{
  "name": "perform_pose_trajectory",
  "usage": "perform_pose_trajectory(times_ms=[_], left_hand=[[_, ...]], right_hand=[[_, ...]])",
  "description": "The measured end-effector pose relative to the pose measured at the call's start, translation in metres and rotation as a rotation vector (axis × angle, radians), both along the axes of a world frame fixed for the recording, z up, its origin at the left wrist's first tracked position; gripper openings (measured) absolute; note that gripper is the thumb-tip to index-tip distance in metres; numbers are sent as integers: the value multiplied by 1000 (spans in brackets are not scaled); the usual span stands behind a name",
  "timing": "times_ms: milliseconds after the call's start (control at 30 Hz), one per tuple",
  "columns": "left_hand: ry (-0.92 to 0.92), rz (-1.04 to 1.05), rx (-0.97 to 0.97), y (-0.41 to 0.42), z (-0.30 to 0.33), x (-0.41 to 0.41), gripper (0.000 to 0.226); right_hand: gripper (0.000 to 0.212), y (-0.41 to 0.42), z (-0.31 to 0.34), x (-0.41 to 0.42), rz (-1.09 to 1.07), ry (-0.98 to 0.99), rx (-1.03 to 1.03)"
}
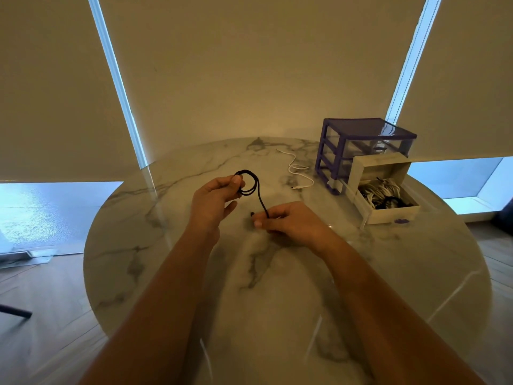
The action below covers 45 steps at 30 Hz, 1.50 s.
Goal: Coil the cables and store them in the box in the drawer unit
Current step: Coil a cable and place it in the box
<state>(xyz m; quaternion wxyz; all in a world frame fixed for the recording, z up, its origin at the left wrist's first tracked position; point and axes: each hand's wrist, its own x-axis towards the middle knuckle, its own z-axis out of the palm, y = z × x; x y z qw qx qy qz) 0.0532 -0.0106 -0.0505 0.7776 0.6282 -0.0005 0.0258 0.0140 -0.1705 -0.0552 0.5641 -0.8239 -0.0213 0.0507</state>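
black cable part-coiled in hand; white cable awaiting attention

step in hand: coiling. the left hand [213,198] has its fingers curled round a small bundle of loops of the black cable [251,187], held up above the marble table [172,273]. a short tail runs down from the loops to the right hand [288,221], which pinches it near the plug end between thumb and fingers, low over the table top.

storage: the box [388,215] sits pulled out in front of the purple drawer unit [363,143], to the right and well apart from both hands. it already holds coiled white cables and something dark.

outstanding: a white cable [299,173] lies loose and uncoiled on the table, just left of the drawer unit.

judgement: little tail is left, so the next move calls for the right hand to feed the last length round onto the loops while the left keeps them from springing open, then carrying the bundle across to the box
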Motion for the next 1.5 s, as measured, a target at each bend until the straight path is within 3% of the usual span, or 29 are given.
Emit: perform_pose_trajectory(times_ms=[200,433,567,733,967,1233,1367,1500], left_hand=[[30,-39,-67,0,3,0,7],[59,-129,-44,0,2,-1,12],[76,-173,-14,-6,3,-6,26],[108,-227,-8,-11,5,-9,23],[135,-347,-34,-12,6,-12,15],[17,-183,98,-17,5,-15,10],[-4,-147,74,-16,5,-14,10],[-36,-158,93,-16,4,-15,11]], right_hand=[[26,-4,-9,6,-21,-227,-223],[27,-18,-3,13,-314,-253,488],[27,-23,-3,11,-299,-221,662],[29,-23,-2,11,-221,-156,823],[31,-20,0,10,-133,-1,910],[24,-7,6,3,27,112,816],[30,-7,7,2,101,108,884],[27,1,6,2,25,30,865]])
